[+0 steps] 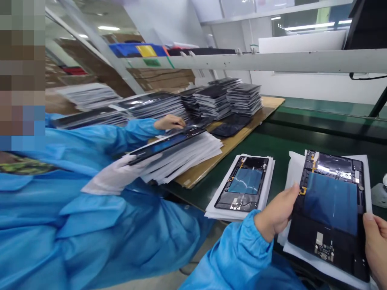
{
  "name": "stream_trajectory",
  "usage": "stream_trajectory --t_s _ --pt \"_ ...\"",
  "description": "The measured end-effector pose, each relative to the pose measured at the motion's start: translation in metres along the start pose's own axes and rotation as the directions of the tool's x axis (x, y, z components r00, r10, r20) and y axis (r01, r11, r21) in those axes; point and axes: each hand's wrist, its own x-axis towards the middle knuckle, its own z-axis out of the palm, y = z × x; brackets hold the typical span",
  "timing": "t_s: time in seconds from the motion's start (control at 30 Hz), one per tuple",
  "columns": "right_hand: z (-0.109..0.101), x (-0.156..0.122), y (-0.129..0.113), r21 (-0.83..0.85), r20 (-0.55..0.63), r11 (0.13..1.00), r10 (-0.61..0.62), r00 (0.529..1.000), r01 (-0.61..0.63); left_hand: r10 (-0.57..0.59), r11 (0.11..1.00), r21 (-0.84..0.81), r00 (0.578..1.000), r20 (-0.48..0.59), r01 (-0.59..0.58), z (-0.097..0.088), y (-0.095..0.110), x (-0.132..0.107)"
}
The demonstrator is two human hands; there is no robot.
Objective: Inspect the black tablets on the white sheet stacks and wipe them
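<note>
Green tabletop (302, 121) stretches ahead, stacked with dark panels (229, 98). Left hand (276, 215) curls its grip around the left edge of an open tablet (331, 209), thumb on top; right hand (376, 245) clasps its right edge. Beside, a co-worker's gloved hand (116, 173) holds another tablet (169, 143).

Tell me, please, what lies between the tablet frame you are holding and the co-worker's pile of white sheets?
In the head view, a second opened tablet frame lies there on its own stack of white sheets, left of the held tablet frame.
</note>
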Motion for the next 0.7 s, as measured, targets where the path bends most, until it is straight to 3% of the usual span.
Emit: stream_trajectory --t_s 0.07,0.17,0.37,0.47,0.6,0.63,0.7 --pt "0.0 -0.007 -0.006 -0.043 -0.008 0.999 0.018 1.0 -0.018 -0.078 0.991 -0.11 0.997 0.007 0.078 0.001 -0.002 -0.001" --pt "-0.001 -0.018 -0.015 -0.059 0.004 0.998 0.025 1.0 -0.025 -0.132 0.983 -0.145 0.986 -0.098 0.117 -0.003 -0.007 0.002" --pt "-0.001 -0.02 -0.02 -0.01 0.041 1.0 0.028 0.999 -0.028 -0.042 0.983 -0.18 0.996 -0.073 0.028 -0.011 -0.014 0.006" --pt "0.003 -0.024 -0.016 -0.037 0.058 0.997 0.063 0.996 -0.061 -0.008 0.995 -0.094 0.975 -0.221 -0.013 -0.01 -0.02 0.009" --pt "0.008 -0.034 -0.013 0.027 0.06 1.0 -0.012 0.998 0.01 0.024 0.999 0.034 0.896 -0.443 -0.01 -0.01 -0.03 0.015" --pt "0.008 -0.036 -0.015 0.05 0.061 0.999 -0.006 0.998 0.003 0.041 0.999 0.028 0.882 -0.47 -0.032 -0.011 -0.032 0.016" --pt "0.009 -0.036 -0.022 0.079 0.058 0.996 0.045 0.997 -0.05 0.03 0.998 -0.037 0.894 -0.447 -0.052 -0.014 -0.032 0.017"
